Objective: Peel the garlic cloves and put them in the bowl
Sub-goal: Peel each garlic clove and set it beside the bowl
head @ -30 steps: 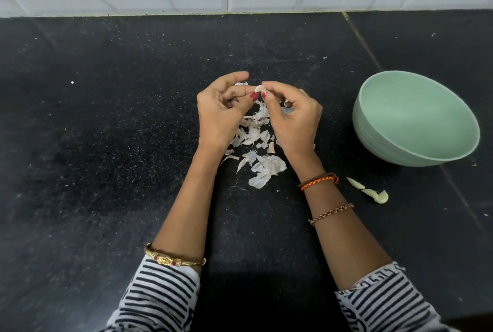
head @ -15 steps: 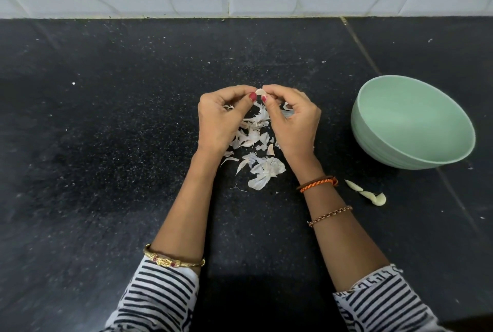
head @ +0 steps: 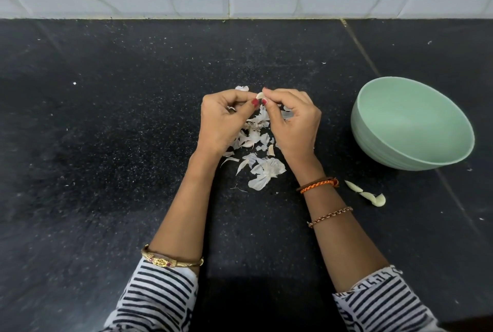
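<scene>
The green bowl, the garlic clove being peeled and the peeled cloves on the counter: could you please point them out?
green bowl (head: 378, 144): head view, outer wall.
garlic clove (head: 259, 96): head view, exposed tip between both thumbs.
peeled cloves (head: 369, 195): head view, middle clove.

1. We see a black speckled countertop (head: 106, 144) meeting a white tiled wall.
2. On it lie a green bowl (head: 412, 124), scattered garlic skins (head: 264, 171), and peeled cloves (head: 366, 194) near the bowl.
</scene>
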